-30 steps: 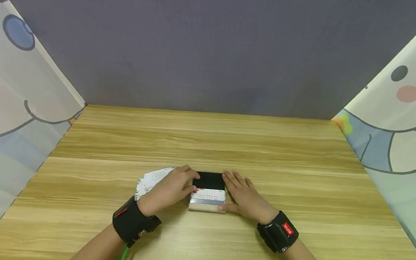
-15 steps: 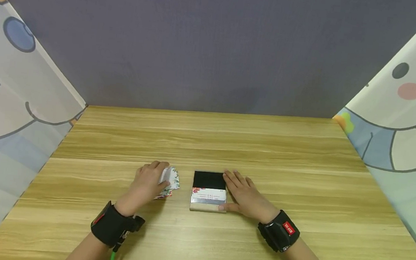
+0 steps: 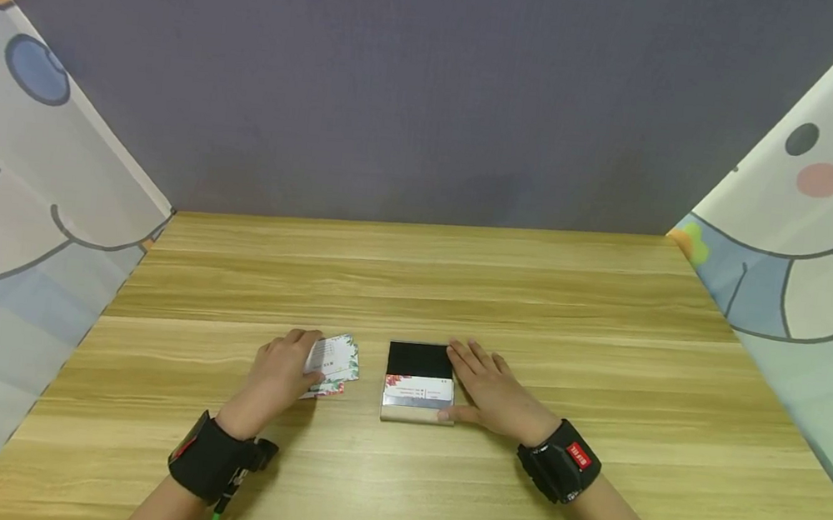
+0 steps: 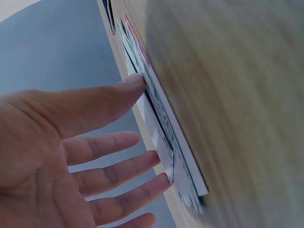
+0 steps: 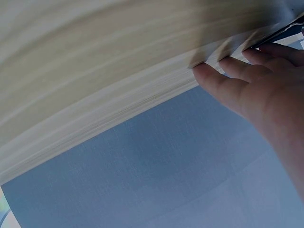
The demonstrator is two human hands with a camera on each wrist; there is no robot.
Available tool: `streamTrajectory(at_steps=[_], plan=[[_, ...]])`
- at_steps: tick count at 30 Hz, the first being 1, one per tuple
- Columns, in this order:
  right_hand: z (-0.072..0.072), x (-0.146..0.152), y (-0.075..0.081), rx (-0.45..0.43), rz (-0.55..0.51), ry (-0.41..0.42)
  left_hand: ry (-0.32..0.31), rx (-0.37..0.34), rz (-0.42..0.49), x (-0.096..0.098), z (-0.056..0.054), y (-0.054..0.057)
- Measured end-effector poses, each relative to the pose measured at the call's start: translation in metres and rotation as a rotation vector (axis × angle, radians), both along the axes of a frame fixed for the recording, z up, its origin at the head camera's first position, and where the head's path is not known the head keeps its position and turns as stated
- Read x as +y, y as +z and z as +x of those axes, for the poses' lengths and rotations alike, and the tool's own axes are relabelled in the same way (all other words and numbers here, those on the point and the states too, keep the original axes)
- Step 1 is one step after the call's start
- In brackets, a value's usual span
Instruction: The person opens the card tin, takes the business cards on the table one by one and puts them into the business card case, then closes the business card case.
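Note:
A small pile of printed cards with floral borders [image 3: 334, 356] lies on the wooden table. My left hand [image 3: 276, 370] is at the pile's left side. In the left wrist view the thumb [image 4: 130, 85] touches the near edge of the cards, and the other fingers stretch toward them, fairly straight. To the right sits a card case [image 3: 412, 414] with a black inner panel, a card with red flowers [image 3: 417, 387] lying in its lower part. Fingertips and thumb of my right hand [image 3: 497, 397] rest along the case's right edge; in the right wrist view its fingers [image 5: 223, 85] are extended.
The wooden table [image 3: 414, 285] ends at a dark grey panel [image 3: 432, 94] at the back. Cartoon-printed sheets [image 3: 41, 174] stand at both sides. Each wrist wears a black strap [image 3: 558, 462], with green cables trailing toward me.
My left hand has moved left from the card case to the loose cards, then slid slightly further left, uncovering more of them. My right hand has stayed on the case.

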State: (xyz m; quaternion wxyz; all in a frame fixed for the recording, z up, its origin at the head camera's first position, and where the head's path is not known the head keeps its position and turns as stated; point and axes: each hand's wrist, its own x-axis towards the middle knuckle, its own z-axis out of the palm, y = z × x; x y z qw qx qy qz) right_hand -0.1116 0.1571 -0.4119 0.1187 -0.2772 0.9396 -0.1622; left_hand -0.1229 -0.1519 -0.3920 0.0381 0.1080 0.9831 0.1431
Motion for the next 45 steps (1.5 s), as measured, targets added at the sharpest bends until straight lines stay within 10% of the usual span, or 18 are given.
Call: streamTrajectory(at_steps=[25,37,45], plan=[[-0.0002,0.0001,0.0004,0.014,0.008,0.006,0.012,0.118,0.043,0.0007,-0.0032,-0.0036],[0.0004,-0.0002,0.0014,0.012,0.012,0.006,-0.037,0.34,0.102,0.0008,-0.0043,-0.0028],[0.0008,-0.0005,0.0024,0.016,0.012,0.008,-0.021,0.254,0.185,0.0035,-0.0053,0.0011]])
